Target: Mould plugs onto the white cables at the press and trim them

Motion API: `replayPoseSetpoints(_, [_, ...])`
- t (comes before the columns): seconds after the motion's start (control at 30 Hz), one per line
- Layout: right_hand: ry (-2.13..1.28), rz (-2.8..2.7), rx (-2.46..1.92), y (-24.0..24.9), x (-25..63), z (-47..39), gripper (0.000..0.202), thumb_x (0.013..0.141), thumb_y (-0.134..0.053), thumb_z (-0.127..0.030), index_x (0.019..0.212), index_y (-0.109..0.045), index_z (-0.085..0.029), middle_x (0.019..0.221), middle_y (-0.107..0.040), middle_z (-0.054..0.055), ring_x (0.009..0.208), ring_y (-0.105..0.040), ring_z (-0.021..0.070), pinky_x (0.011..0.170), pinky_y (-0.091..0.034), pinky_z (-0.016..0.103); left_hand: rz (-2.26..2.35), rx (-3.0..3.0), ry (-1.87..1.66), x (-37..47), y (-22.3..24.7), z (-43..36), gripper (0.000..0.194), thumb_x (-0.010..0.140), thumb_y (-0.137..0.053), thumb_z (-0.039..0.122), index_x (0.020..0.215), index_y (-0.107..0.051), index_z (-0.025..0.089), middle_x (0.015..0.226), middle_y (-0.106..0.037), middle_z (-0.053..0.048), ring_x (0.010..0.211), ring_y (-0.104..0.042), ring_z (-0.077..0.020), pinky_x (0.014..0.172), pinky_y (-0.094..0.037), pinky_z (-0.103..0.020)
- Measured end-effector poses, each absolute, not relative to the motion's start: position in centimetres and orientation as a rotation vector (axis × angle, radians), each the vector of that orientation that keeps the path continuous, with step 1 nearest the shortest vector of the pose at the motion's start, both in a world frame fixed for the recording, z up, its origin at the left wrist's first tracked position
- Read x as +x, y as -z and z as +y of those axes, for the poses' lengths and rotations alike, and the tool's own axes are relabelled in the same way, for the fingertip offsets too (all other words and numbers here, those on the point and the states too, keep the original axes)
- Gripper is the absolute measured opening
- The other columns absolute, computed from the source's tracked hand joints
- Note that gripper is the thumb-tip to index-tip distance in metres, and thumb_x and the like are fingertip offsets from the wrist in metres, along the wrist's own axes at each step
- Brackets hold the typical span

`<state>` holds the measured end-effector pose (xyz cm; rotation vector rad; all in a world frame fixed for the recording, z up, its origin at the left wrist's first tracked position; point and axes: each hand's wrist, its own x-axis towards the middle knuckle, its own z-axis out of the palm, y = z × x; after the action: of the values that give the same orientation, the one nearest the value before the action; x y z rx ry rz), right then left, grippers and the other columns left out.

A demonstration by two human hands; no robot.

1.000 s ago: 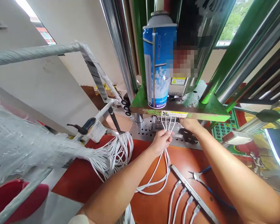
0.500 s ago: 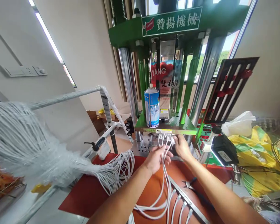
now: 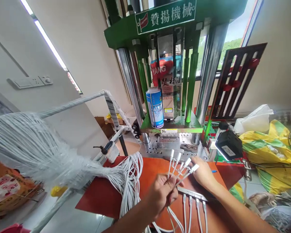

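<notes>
Bundle (image 3: 63, 161), wrapped in clear plastic, comes over the worktop's (image 3: 150, 166) left edge, probably laid that way to keep its loose strands, too many to count, to one side. One can (image 3: 155, 108) stands upright on the press (image 3: 190, 97), beyond the far edge, perhaps to be within reach. Above the worktop's middle, the left hand (image 3: 163, 191) has its grip clamped on four cables (image 3: 176, 218), seemingly pinched below their four white plugs (image 3: 178, 158) so that these fan out uncovered. One metal bar (image 3: 192, 193) lies toward the right edge with four other cables lined up along its near side, likely to keep their ends spaced. Just beside the rightmost plug is the right hand (image 3: 203, 174); its fingertips are partly hidden, so I cannot tell whether that grip is on anything. One blue handle (image 3: 214, 171) shows past it.
</notes>
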<state>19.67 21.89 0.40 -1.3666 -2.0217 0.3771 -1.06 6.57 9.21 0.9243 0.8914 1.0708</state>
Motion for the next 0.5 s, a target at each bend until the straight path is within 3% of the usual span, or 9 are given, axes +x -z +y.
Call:
replayPoseSetpoints(0.13, [-0.556, -1.965, -1.251, -1.9, 19.7, 20.8, 0.039, 0.099, -0.046, -0.048, 0.095, -0.072, -0.019, 0.119, -0.07, 0.018, 0.118, -0.062, 0.035, 0.1, -0.049, 0.053, 0.903, 1.079, -1.059, -2.2, -9.2, 7.1, 0.057, 0.089, -0.071, 0.066, 0.088, -0.073, 0.01, 0.048, -0.043, 0.005, 0.042, -0.031, -0.0059, 0.043, -0.018, -0.022])
replayPoseSetpoints(0.2, [-0.703, -1.949, -1.174, -3.5, 19.3, 19.8, 0.054, 0.106, -0.03, -0.054, 0.111, -0.072, -0.02, 0.114, -0.073, 0.014, 0.108, -0.069, 0.0281, 0.091, -0.056, 0.045, 0.891, 1.131, -1.009, -2.4, -9.3, 7.2, 0.057, 0.09, -0.071, 0.067, 0.088, -0.073, 0.01, 0.049, -0.04, 0.006, 0.043, -0.032, -0.006, 0.044, -0.02, -0.022])
replayPoseSetpoints(0.27, [-0.978, -1.934, -1.063, -5.2, 18.8, 18.7, 0.067, 0.108, -0.02, -0.062, 0.117, -0.072, -0.021, 0.096, -0.075, 0.011, 0.086, -0.073, 0.0236, 0.074, -0.06, 0.038, 0.878, 1.193, -0.947, -2.5, -9.6, 7.3, 0.059, 0.089, -0.07, 0.069, 0.088, -0.073, 0.01, 0.051, -0.04, 0.006, 0.044, -0.032, -0.0057, 0.045, -0.021, -0.021])
replayPoseSetpoints(0.37, [-1.317, -1.806, -0.912, -7.3, 18.9, 17.3, 0.067, 0.1, -0.038, -0.077, 0.108, -0.075, -0.022, 0.084, -0.074, 0.009, 0.07, -0.071, 0.0227, 0.063, -0.059, 0.036, 0.907, 1.299, -0.833, -2.8, -10.1, 7.4, 0.06, 0.093, -0.065, 0.068, 0.092, -0.074, 0.009, 0.055, -0.043, 0.004, 0.047, -0.034, -0.0058, 0.047, -0.021, -0.021])
replayPoseSetpoints(0.5, [-1.171, -1.606, -1.015, -8.0, 24.3, 16.9, 0.061, 0.093, -0.05, -0.08, 0.097, -0.074, -0.023, 0.088, -0.074, 0.01, 0.075, -0.071, 0.0254, 0.07, -0.061, 0.042, 0.957, 1.367, -0.815, -3.9, -10.3, 8.1, 0.057, 0.094, -0.066, 0.065, 0.093, -0.073, 0.008, 0.059, -0.045, 0.004, 0.047, -0.032, -0.0049, 0.047, -0.021, -0.022])
